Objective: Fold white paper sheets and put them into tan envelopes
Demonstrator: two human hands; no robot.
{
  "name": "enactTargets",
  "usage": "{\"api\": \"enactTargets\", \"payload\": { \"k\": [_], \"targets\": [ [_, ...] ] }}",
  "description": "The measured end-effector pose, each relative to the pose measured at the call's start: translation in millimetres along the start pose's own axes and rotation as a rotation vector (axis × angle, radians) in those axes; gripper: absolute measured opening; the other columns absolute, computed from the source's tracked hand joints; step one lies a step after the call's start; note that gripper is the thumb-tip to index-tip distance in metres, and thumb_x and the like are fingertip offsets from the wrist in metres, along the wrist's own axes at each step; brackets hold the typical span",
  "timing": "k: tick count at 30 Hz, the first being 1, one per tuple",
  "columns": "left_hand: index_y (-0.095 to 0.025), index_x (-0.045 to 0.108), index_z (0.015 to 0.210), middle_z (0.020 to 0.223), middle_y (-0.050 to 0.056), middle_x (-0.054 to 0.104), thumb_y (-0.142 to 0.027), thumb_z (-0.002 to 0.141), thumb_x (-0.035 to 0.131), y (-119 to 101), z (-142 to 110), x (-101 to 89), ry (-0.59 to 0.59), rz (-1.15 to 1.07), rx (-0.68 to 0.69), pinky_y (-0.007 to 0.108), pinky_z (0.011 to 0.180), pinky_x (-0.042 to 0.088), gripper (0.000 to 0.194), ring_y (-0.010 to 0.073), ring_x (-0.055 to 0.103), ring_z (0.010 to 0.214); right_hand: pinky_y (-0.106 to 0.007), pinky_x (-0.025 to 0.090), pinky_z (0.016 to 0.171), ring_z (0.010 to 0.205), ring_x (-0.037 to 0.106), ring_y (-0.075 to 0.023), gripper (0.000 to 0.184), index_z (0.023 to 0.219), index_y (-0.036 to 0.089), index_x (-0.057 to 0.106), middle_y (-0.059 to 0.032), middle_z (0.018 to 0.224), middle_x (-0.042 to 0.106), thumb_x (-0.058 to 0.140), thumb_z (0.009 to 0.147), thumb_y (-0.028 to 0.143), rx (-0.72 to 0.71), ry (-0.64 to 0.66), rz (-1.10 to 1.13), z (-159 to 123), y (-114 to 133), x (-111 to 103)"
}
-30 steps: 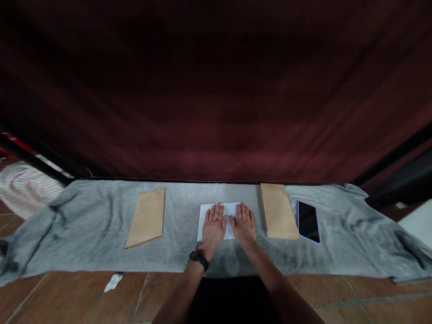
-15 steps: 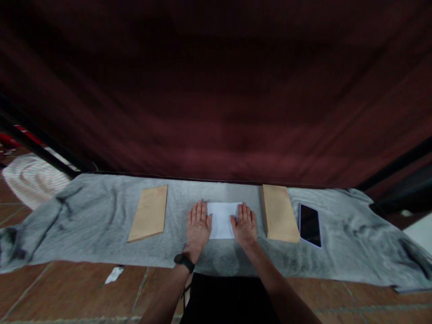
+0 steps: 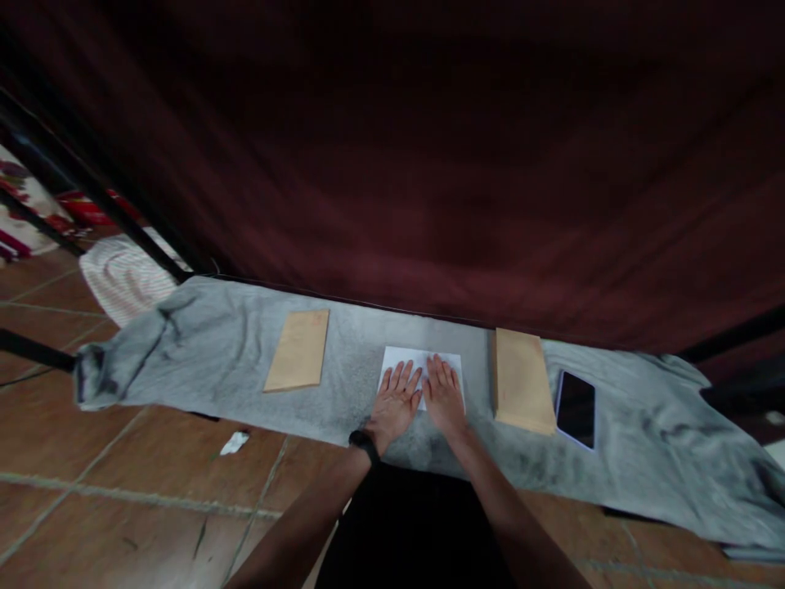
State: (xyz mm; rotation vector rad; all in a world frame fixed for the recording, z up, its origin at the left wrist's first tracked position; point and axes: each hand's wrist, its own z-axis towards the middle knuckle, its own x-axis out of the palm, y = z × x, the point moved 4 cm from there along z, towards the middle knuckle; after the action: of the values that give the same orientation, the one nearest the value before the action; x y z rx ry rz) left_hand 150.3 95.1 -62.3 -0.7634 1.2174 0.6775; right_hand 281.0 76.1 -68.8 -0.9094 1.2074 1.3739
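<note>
A sheet of white paper [image 3: 401,355] lies flat on the grey cloth [image 3: 356,343] in front of me. My left hand [image 3: 397,402], with a dark watch [image 3: 364,446] at the wrist, rests palm down on the paper's left half. Palm down too, my right hand [image 3: 445,397] covers part of its right half. Both hands have their fingers stretched out, pointing away from me, and the thumbs almost meet. The hands hide much of the paper's near part.
To the left lies a brown envelope [image 3: 298,350]; to the right, a thicker stack of brown envelopes [image 3: 523,380]. Beside that stack is a phone [image 3: 576,409] with a dark screen. A dark red curtain [image 3: 429,204] hangs behind. A white scrap [image 3: 234,442] lies on the tiled floor.
My hands have moved inward from the paper's side edges onto its middle, closer together. The view has shifted and tilted, showing more floor at the left.
</note>
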Motion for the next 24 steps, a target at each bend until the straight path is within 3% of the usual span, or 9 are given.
{"api": "enactTargets", "payload": {
  "k": [2,7,14,19,24],
  "targets": [
    [-0.026,0.034,0.156,0.164,0.003,0.031,-0.032,0.102,0.034,0,0,0.2,0.003,0.001,0.006,0.048,0.125,0.016,0.054,0.0244,0.022,0.153,-0.045,0.02,0.121,0.15,0.029,-0.0242,0.052,0.154,0.015,0.038,-0.011,0.162,0.032,0.025,0.106,0.029,-0.056,0.038,0.023,-4,6,3],
    [-0.026,0.035,0.156,0.164,0.004,0.031,-0.032,0.102,0.033,0,0,-1.2,0.007,-0.001,0.005,0.048,0.125,0.018,0.054,0.0234,0.022,0.153,-0.046,0.02,0.121,0.15,0.029,-0.0254,0.054,0.155,0.016,0.036,-0.0117,0.163,0.03,0.03,0.106,0.036,0.011,0.005,0.002,-13,-5,5],
    [-0.011,0.036,0.154,0.162,0.014,0.034,-0.037,0.103,0.029,15,-6,-2.6,-0.053,0.023,-0.112,0.045,0.125,0.021,0.058,0.025,0.028,0.151,-0.046,0.02,0.122,0.149,0.03,-0.0254,0.061,0.157,0.01,0.03,-0.0139,0.162,0.031,0.032,0.104,0.041,0.108,-0.013,-0.02,-22,-23,2],
    [-0.005,0.036,0.153,0.159,0.017,0.038,-0.038,0.102,0.028,32,-16,-2.5,-0.107,0.038,-0.19,0.048,0.122,0.026,0.061,0.0286,0.032,0.149,-0.046,0.021,0.122,0.148,0.033,-0.0274,0.064,0.156,0.006,0.029,-0.0159,0.161,0.033,0.032,0.104,0.043,0.144,-0.045,-0.025,-29,-31,2],
    [-0.006,0.039,0.152,0.156,0.017,0.042,-0.038,0.102,0.027,36,-19,-3.3,-0.138,0.061,-0.193,0.049,0.121,0.029,0.061,0.0289,0.034,0.148,-0.047,0.024,0.12,0.146,0.036,-0.0293,0.06,0.153,0.004,0.035,-0.0175,0.159,0.035,0.034,0.104,0.038,0.171,-0.062,-0.043,-35,-34,-2]
  ]
}}
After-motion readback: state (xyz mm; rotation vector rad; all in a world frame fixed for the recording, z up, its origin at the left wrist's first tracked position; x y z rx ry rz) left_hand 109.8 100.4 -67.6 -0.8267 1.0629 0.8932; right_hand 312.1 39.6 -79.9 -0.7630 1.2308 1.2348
